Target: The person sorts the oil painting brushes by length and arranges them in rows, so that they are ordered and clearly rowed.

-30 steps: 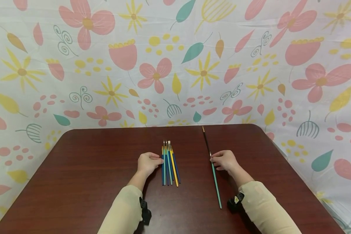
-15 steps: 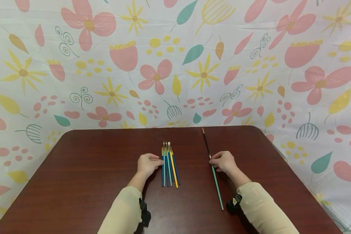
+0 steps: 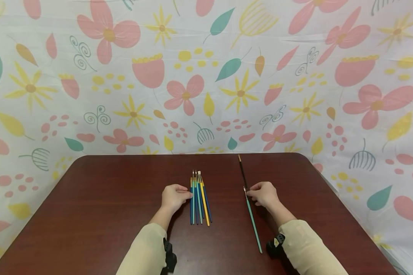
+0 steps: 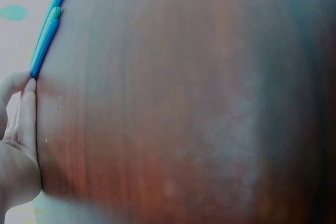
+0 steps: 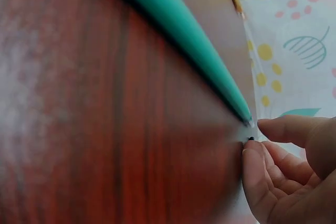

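Note:
Several paintbrushes lie side by side on the table, bristles away from me, among them a yellow paintbrush. My left hand pinches the leftmost one, a blue paintbrush, thumb and forefinger at its upper handle; the left wrist view shows the blue handle running into the fingertips. Farther right, a black paintbrush points to the back edge. My right hand has thumb and forefinger at its near end, whose dark tip shows between them in the right wrist view. A green paintbrush lies just nearer, its bristle end beside those fingers.
The brown table has a straight back edge with rounded corners. A flower-patterned cloth hangs behind it and along both sides. A black wrist camera on the right arm is close to the green paintbrush's near end.
The green paintbrush's bristle end has shifted left, out from under my right fingers and off the black paintbrush's line. My left hand stays put; the head view has tilted up slightly.

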The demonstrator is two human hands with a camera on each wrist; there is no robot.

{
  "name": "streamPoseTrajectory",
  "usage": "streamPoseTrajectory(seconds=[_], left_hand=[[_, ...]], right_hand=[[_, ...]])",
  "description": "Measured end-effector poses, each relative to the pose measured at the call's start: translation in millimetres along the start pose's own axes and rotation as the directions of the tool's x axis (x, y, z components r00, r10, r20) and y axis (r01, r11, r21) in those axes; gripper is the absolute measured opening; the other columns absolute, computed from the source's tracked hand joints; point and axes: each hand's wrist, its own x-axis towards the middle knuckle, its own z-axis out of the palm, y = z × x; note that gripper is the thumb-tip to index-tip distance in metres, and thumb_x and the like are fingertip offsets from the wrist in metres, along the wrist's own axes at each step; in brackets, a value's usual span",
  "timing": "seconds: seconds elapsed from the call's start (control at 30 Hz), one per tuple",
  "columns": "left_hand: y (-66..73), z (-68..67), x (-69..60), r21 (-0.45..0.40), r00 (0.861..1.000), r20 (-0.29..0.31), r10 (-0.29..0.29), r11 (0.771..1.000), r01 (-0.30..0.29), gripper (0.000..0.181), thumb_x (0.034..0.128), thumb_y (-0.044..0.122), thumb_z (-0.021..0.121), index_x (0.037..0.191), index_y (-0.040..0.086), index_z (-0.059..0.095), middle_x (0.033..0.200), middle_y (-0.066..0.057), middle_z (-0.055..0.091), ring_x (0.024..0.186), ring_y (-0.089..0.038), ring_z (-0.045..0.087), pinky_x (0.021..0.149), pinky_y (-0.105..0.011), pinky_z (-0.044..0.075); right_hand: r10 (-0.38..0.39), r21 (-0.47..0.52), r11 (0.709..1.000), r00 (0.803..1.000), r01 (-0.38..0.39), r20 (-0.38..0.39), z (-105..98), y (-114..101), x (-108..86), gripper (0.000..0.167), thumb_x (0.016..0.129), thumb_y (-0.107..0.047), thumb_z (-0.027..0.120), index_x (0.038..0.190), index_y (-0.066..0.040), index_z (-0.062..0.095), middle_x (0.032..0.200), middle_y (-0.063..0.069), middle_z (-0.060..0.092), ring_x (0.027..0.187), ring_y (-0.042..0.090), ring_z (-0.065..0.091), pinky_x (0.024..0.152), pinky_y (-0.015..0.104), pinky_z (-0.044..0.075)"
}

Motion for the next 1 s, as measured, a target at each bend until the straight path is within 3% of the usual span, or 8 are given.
streamPoseTrajectory(seconds=[0.47, 1.0], left_hand=[[2.1, 0.2, -1.3, 0.003, 1.0, -0.001, 0.001, 1.0, -0.001, 0.025, 0.0749, 0.014, 0.079, 0.094, 0.0, 0.068, 0.088, -0.014, 0.072, 0.067, -0.016, 0.067, 0.064, -0.032, 0.057], [0.5, 1.4, 1.1, -0.002, 1.0, -0.007, -0.009, 1.0, 0.009, 0.025, 0.0745, 0.013, 0.079, 0.093, 0.001, 0.068, 0.088, -0.013, 0.072, 0.065, -0.015, 0.066, 0.063, -0.031, 0.057]], right_hand=[[-0.057, 0.017, 0.998, 0.997, 0.058, -0.048, -5.5, -6.2, -0.7, 0.03, 0.086, -0.023, 0.067, 0.104, 0.002, 0.067, 0.088, 0.016, 0.069, 0.07, 0.017, 0.065, 0.059, 0.031, 0.055], [-0.129, 0.11, 0.986, 0.992, 0.127, 0.011, 4.9, -20.6, 6.0, 0.034, 0.091, -0.025, 0.063, 0.112, 0.001, 0.065, 0.096, 0.018, 0.069, 0.084, 0.024, 0.067, 0.069, 0.031, 0.057]])
